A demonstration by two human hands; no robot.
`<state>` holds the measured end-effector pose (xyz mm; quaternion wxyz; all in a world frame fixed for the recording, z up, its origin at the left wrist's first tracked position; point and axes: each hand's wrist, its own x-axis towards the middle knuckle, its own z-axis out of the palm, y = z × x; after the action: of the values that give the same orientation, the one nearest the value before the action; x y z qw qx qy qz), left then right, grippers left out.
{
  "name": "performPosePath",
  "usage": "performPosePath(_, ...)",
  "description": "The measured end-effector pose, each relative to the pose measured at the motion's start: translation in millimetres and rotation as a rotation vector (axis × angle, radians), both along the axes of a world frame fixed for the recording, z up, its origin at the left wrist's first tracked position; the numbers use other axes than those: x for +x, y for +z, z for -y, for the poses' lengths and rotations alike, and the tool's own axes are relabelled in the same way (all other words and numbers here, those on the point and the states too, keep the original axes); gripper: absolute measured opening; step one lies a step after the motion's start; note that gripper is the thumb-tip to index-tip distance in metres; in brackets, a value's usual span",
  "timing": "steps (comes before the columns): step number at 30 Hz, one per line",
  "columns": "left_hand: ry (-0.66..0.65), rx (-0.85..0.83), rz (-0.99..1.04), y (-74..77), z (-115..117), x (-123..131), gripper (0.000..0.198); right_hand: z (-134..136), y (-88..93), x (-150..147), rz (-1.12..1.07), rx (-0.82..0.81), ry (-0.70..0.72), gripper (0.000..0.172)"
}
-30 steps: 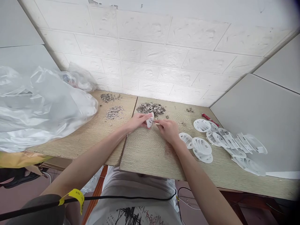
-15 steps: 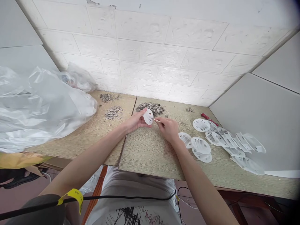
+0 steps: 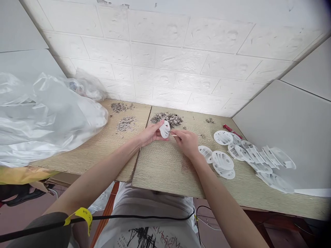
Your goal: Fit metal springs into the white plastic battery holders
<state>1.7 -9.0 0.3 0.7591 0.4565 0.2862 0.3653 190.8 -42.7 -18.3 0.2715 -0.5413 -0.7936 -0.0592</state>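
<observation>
My left hand (image 3: pixel 152 133) grips a round white plastic disc (image 3: pixel 164 130) with slots and small cutouts, held tilted above the table. My right hand (image 3: pixel 186 141) pinches a thin pale stick-like tool (image 3: pixel 174 135) close to the disc's right edge; its tip is too small to make out. Just behind the disc is a heap of small metal parts (image 3: pixel 170 118). To the right of my right hand lie several similar white discs (image 3: pixel 222 160) with small metal pieces in them.
More discs (image 3: pixel 254 153) overlap along the right panel, near a red tube (image 3: pixel 232 131). Two smaller piles of metal parts (image 3: pixel 126 123) lie on the left board. A large clear plastic bag (image 3: pixel 51 117) covers the far left. A white brick-patterned wall (image 3: pixel 165 69) closes the back.
The disc has tilted slightly in my left hand, and the tool has shifted a little at its edge. Both hands keep their grips; the whole view has drifted slightly.
</observation>
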Motion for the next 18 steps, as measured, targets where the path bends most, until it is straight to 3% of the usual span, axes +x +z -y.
performPosePath(18,0.022,0.036,-0.07,0.7,6,6,0.04,2,2.6,-11,0.054,-0.01,0.029,0.027)
